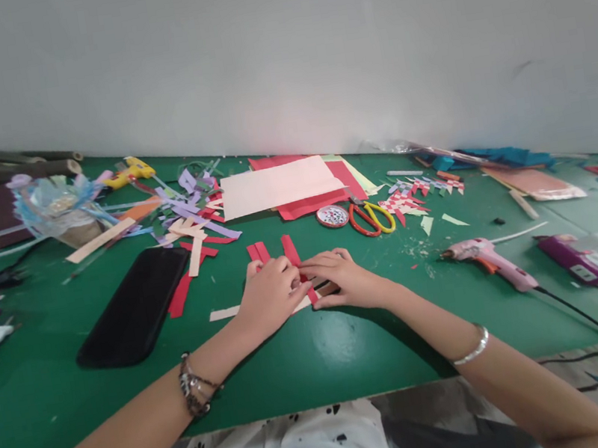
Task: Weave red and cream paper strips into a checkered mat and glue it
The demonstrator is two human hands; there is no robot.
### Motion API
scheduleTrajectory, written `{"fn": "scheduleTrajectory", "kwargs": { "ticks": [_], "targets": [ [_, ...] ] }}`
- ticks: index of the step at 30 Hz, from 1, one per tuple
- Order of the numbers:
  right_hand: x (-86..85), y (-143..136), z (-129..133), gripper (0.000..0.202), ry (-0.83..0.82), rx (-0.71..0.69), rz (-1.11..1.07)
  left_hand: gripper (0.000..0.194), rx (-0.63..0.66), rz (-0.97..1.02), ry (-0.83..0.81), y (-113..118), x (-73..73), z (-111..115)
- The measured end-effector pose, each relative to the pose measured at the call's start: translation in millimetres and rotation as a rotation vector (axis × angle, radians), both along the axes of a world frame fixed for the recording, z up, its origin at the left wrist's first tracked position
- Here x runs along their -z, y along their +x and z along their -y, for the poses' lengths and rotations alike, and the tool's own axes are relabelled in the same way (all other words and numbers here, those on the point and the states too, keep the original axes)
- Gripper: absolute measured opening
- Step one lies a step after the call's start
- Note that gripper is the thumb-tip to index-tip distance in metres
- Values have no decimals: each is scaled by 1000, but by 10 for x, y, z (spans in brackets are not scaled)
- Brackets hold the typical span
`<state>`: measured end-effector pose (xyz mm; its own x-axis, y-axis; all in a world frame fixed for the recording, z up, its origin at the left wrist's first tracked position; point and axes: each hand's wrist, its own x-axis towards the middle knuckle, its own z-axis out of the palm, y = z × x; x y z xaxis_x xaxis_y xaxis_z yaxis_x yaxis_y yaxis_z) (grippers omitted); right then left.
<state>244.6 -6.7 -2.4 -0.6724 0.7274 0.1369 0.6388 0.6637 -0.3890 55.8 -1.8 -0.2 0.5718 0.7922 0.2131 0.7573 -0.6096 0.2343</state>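
Red paper strips (289,248) stand up past my fingers, crossing pale cream strips (225,314) on the table in front of me. My left hand (269,293) lies over the crossing with its fingers curled and pressed onto the red strips. From the other side, my right hand (352,280) grips the same small piece, its thumb low and its fingers bent at the top. The fingertips of both hands nearly meet, and they hide most of the crossing. Loose red and cream strips (197,254) lie beyond my left hand.
A black phone (134,308) lies at left. Beyond my hands are a cream sheet (279,186), a round pin case (333,216) and scissors (371,218). A pink glue gun (494,263) with a cord lies right, a yellow glue gun (130,172) back left.
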Motion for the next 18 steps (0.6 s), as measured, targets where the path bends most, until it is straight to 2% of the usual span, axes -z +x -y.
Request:
{"fn": "scheduleTrajectory", "kwargs": {
  "ticks": [6,8,12,18],
  "targets": [
    [0,-3,-7,55,17,-1,3,22,6,31,-99,-173,-88,21],
    [7,0,-8,55,18,1,-3,19,47,44,-97,-251,-86,42],
    [18,-4,-1,53,15,5,-27,20,230,-30,-2,-318,-53,91],
    [5,-50,22,51,-1,1,-28,28,294,-78,76,-321,-26,157]
  ]
}}
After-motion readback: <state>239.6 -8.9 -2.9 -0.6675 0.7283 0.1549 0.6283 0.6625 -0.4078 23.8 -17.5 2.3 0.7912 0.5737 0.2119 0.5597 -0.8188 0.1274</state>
